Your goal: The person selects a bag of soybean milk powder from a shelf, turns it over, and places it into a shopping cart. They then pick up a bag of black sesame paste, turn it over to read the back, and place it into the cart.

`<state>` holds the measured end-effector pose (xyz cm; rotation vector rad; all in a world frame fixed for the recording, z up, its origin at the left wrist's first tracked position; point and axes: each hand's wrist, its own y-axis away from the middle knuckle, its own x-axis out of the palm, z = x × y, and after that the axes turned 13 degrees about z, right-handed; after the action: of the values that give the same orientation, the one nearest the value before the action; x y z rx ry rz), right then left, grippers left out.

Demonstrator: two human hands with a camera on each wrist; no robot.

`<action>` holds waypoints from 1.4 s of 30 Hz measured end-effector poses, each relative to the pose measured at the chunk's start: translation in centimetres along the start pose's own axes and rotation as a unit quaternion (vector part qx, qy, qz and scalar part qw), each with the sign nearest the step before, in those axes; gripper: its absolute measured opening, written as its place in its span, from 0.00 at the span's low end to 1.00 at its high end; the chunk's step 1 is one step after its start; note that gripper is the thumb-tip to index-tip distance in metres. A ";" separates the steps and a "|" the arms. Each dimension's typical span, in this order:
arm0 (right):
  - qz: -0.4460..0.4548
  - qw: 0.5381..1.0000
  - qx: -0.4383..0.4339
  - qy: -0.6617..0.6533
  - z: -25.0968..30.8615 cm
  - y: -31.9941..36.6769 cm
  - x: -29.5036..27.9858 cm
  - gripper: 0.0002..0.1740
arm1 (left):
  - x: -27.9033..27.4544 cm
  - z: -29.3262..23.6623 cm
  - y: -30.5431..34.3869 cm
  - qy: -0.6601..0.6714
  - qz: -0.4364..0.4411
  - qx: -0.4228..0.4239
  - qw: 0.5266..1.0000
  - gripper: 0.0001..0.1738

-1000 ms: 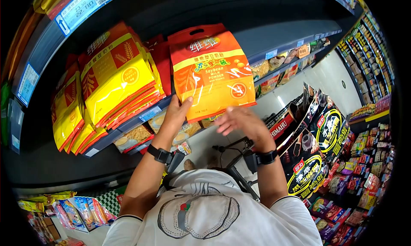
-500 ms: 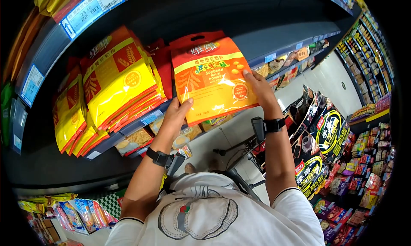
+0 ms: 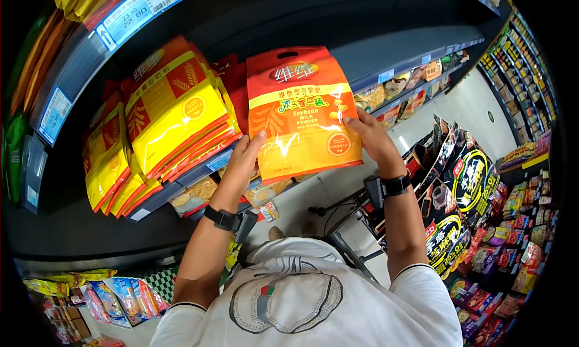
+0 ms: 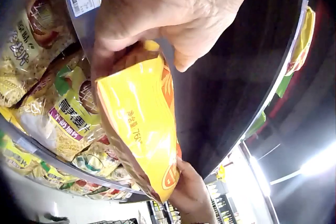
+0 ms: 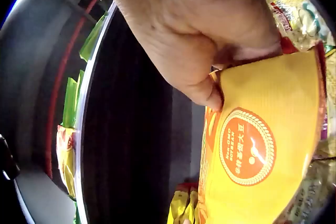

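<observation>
An orange and red bag of soybean milk powder (image 3: 301,120) is held between both hands at the shelf's front, its printed face up. My left hand (image 3: 242,160) grips its left edge, thumb on the front; the left wrist view shows that hand (image 4: 168,14) on the bag (image 4: 142,113), fingers partly hidden behind it. My right hand (image 3: 377,140) grips the right edge, thumb over the front. In the right wrist view, that hand (image 5: 194,29) pinches the bag (image 5: 283,92) beside its round emblem.
Yellow and red bags (image 3: 181,111) lie stacked on the shelf (image 3: 386,45) at the left. A lower shelf holds packaged food (image 3: 196,196). Black bags (image 3: 473,178) stand at the right near a cart. Price labels (image 3: 55,114) line the shelf edges.
My right hand has come up from below the bag and taken hold of its right edge. The bag has shifted slightly down and turned more upright, with my left hand still gripping it.
</observation>
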<state>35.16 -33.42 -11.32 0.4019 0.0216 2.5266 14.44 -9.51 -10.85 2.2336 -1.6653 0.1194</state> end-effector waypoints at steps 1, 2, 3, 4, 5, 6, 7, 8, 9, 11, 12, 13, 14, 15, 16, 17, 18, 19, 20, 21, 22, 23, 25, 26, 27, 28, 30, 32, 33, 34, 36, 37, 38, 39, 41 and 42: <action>0.002 1.000 0.006 -0.009 0.0 -0.1 0.0 0.29 | 0.1 0.0 -0.4 -0.005 -0.008 0.011 1.000 0.32; 0.004 1.000 0.012 -0.019 0.0 -0.2 -0.1 0.29 | 0.0 0.1 -0.7 -0.007 -0.016 0.019 1.000 0.33; -0.012 0.999 0.019 -0.035 0.2 -0.5 0.0 0.29 | 0.1 0.1 -1.0 -0.008 -0.023 0.027 0.999 0.33; -0.027 0.998 0.027 -0.051 0.6 -0.9 0.1 0.29 | 0.1 0.1 -1.2 -0.010 -0.031 0.034 0.999 0.34; -0.042 0.996 0.034 -0.067 0.8 -1.3 0.4 0.29 | 0.2 0.1 -1.3 -0.001 -0.036 0.027 0.999 0.33; -0.036 0.996 0.038 -0.074 1.1 -1.4 0.7 0.29 | 0.5 -0.4 -1.2 0.009 -0.040 0.020 0.999 0.33; -0.029 0.995 0.041 -0.081 1.4 -1.6 1.0 0.29 | 0.8 -0.7 -1.2 0.018 -0.044 0.014 0.999 0.32; -0.021 0.995 0.044 -0.087 1.6 -1.7 1.2 0.29 | 0.9 -0.7 -1.3 0.021 -0.022 0.018 0.999 0.31; -0.023 0.995 0.042 -0.091 1.5 -1.9 1.2 0.28 | 0.8 -0.8 -1.4 0.024 -0.001 0.022 0.999 0.30; -0.026 0.994 0.037 -0.100 1.0 -2.3 1.0 0.28 | 0.7 -0.9 -1.4 0.028 0.025 0.022 0.999 0.28; -0.018 0.995 0.029 -0.096 1.2 -2.2 1.2 0.28 | 0.7 -0.9 -1.4 0.030 0.029 0.017 0.999 0.27; -0.012 0.996 0.022 -0.091 1.3 -1.9 1.3 0.28 | 0.8 -0.9 -1.4 0.033 0.035 0.012 0.999 0.25; -0.006 0.996 0.014 -0.087 1.4 -1.6 1.5 0.28 | 0.9 -0.9 -1.3 0.023 0.043 0.025 0.999 0.25; 0.001 0.997 0.001 -0.083 1.5 -1.4 1.6 0.28 | 1.1 -1.0 -1.0 0.013 0.050 0.039 0.998 0.24; 0.007 0.997 -0.011 -0.079 1.5 -1.2 1.8 0.28 | 1.3 -1.0 -0.8 0.003 0.058 0.052 0.997 0.23; 0.013 0.997 -0.023 -0.076 1.4 -0.8 2.1 0.29 | 1.4 -0.6 -0.8 -0.024 0.048 0.075 0.996 0.23; 0.010 0.997 -0.033 -0.070 1.4 -0.4 2.4 0.29 | 1.6 -0.2 -0.9 -0.050 0.038 0.099 0.993 0.23; 0.007 0.997 -0.044 -0.064 1.5 0.1 2.8 0.29 | 1.6 0.1 -1.0 -0.075 0.027 0.122 0.989 0.22; 0.004 0.997 -0.053 -0.057 1.5 0.5 3.2 0.29 | 1.4 0.3 -1.0 -0.098 0.047 0.119 0.987 0.24; -0.009 0.997 -0.070 -0.028 1.2 1.1 3.3 0.29 | 1.5 0.7 -1.1 -0.092 0.045 0.121 0.987 0.24; -0.020 0.996 -0.089 0.002 1.0 1.7 3.0 0.28 | 1.8 1.2 -1.1 -0.087 0.040 0.125 0.988 0.24; -0.026 0.993 -0.110 0.030 0.8 1.9 3.0 0.28 | 1.9 1.5 -1.1 -0.085 0.032 0.132 0.987 0.24; -0.061 0.993 -0.097 0.026 0.9 2.8 2.7 0.26 | 2.9 0.8 -0.3 -0.188 0.016 0.151 0.970 0.26; -0.055 0.992 -0.107 0.025 1.4 3.3 2.8 0.26 | 3.6 -0.1 0.5 -0.205 0.020 0.162 0.965 0.26; -0.052 0.992 -0.117 0.024 2.4 4.0 3.5 0.26 | 4.0 -1.1 1.3 -0.222 0.026 0.172 0.960 0.27; -0.047 0.991 -0.127 0.008 3.5 4.5 4.4 0.25 | 4.2 -2.4 2.0 -0.224 0.029 0.177 0.958 0.26; -0.049 0.986 -0.156 -0.010 5.9 5.4 6.6 0.23 | 4.6 -4.5 3.5 -0.226 0.041 0.184 0.956 0.26; -0.031 0.987 -0.159 -0.011 7.8 5.3 8.4 0.24 | 4.0 -6.1 4.4 -0.211 0.042 0.209 0.954 0.26; -0.023 0.987 -0.160 -0.011 8.7 5.1 9.2 0.24 | 3.6 -7.1 5.0 -0.203 0.044 0.221 0.953 0.25; -0.013 0.988 -0.154 -0.025 9.4 4.8 10.4 0.26 | 3.4 -8.5 5.9 -0.211 0.027 0.216 0.953 0.25; 0.012 0.987 -0.160 -0.022 10.1 3.4 12.5 0.26 | 1.9 -10.3 7.6 -0.211 0.010 0.222 0.952 0.25; 0.024 0.986 -0.162 -0.020 10.4 2.6 13.6 0.26 | 1.1 -10.9 8.2 -0.210 0.002 0.225 0.952 0.25; 0.047 0.985 -0.168 -0.017 10.5 1.5 14.5 0.27 | -0.3 -10.8 8.3 -0.204 -0.006 0.257 0.945 0.25; 0.066 0.984 -0.167 -0.015 10.3 0.1 15.3 0.27 | -1.2 -11.3 9.0 -0.199 -0.021 0.268 0.943 0.24; 0.105 0.980 -0.166 -0.012 9.7 -3.0 16.7 0.27 | -3.1 -12.4 10.3 -0.190 -0.053 0.289 0.937 0.23; 0.123 0.978 -0.166 -0.004 9.7 -4.4 17.7 0.27 | -4.3 -12.8 10.9 -0.193 -0.063 0.287 0.936 0.24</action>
<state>26.39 -20.77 2.45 0.2946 -0.4738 2.7024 4.68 -4.12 2.44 2.9526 -1.8521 0.1602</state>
